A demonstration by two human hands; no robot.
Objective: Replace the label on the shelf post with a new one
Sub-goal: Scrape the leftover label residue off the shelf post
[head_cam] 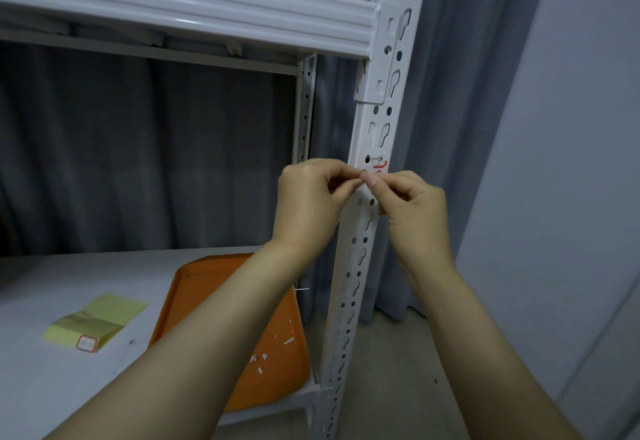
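A white perforated shelf post rises at centre right. A torn white label with a red edge clings to it at mid height. My left hand and my right hand meet in front of the post just below that remnant, fingertips pinched together on a tiny scrap that I cannot make out. A yellow sheet carrying a fresh red-bordered label lies on the shelf at lower left.
An orange tray dotted with small white label scraps lies on the grey shelf board under my left forearm. A white shelf beam crosses overhead. Grey curtains hang behind and a pale wall stands at right.
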